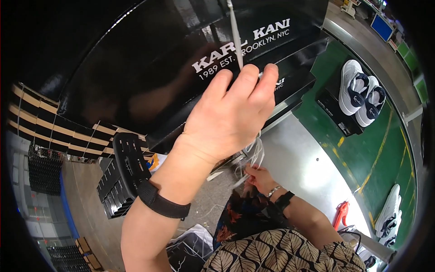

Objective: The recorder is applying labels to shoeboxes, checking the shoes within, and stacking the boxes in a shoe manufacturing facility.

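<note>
1. In the head view, we see a large black box (136, 68) with a glossy face and white lettering; further black boxes (294, 86) lie directly below it.
2. A white cord (234, 31) runs down the large black box's front to our left hand (231, 111), and loose loops of it hang just below that box.
3. Our left hand is in front of the large black box, back toward us, its fingers curled in and gripping the cord.
4. Our right hand (260, 179) is below the large black box, thumb and fingers pinching the looped cord.
5. Below and right of the large black box, we see a shiny metal surface (299, 149) with a red tool (342, 214) on it.
6. Right of the large black box, white sneakers (360, 93) with dark trim sit on a small black shoebox (335, 111), over a green surface (371, 149).
7. Below and left of the large black box, we see a black slotted plastic piece (131, 156).
</note>
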`<state>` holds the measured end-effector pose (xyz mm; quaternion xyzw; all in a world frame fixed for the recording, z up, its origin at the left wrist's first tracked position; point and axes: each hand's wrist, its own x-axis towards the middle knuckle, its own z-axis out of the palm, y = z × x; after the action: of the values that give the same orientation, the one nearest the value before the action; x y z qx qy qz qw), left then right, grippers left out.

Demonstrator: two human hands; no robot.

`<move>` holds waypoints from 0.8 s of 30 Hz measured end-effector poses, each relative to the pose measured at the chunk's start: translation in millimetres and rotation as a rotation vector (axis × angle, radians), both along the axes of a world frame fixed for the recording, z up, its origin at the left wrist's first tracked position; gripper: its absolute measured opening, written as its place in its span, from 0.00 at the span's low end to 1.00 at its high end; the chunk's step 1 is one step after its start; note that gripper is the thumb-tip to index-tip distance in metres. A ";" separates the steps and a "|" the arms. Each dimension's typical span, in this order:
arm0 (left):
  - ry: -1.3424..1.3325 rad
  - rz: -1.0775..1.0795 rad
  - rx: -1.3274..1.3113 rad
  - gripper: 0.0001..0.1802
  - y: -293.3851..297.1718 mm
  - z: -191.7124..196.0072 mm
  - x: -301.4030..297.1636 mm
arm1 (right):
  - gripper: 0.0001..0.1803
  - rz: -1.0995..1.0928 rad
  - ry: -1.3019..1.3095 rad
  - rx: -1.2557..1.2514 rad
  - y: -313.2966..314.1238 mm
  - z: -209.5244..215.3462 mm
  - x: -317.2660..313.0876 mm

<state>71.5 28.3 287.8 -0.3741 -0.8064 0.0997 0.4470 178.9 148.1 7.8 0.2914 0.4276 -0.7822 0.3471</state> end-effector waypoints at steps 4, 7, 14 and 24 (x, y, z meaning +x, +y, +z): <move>-0.039 0.007 -0.004 0.08 9.0 7.7 5.6 | 0.07 -0.020 0.138 -0.018 45.5 11.0 12.4; -0.031 0.012 -0.022 0.08 5.1 8.2 8.3 | 0.07 0.017 0.173 -0.103 74.7 35.2 8.2; -0.012 -0.013 -0.021 0.07 9.5 8.0 10.9 | 0.04 0.227 0.196 0.138 89.1 58.8 13.9; -0.055 0.016 -0.061 0.09 17.0 11.3 20.0 | 0.12 0.479 0.931 0.924 100.9 29.6 34.6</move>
<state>91.4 45.2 299.1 -0.3836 -0.8180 0.1173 0.4123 213.5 249.0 37.4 -0.0587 0.8734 -0.4654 0.1310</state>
